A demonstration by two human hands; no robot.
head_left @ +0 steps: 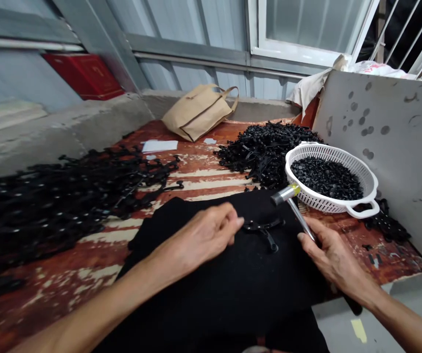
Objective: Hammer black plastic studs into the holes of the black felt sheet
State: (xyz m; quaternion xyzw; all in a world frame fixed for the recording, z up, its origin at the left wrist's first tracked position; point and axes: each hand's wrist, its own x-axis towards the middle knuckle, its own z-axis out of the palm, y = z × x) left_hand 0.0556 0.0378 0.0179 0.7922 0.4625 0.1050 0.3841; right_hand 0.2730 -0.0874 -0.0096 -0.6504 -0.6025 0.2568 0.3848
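Observation:
My right hand (332,252) is wrapped round the shaft of a hammer (299,213), whose small metal head with a dark face and a yellow end is raised beside the white basket. With its fingers pinched together, my left hand (211,230) is at the left end of a black branched plastic part (264,226). The part lies on a black cloth (218,284) in front of me. My fingertips hide that end, so whether a smaller piece is between them does not show.
A white basket (371,171) at the right holds many small black pieces. Behind it rises a heap of black parts (266,147); another heap (67,201) spreads at the left. A brown bag (199,113) and white paper (159,146) lie farther back. A pale panel (391,122) borders the right.

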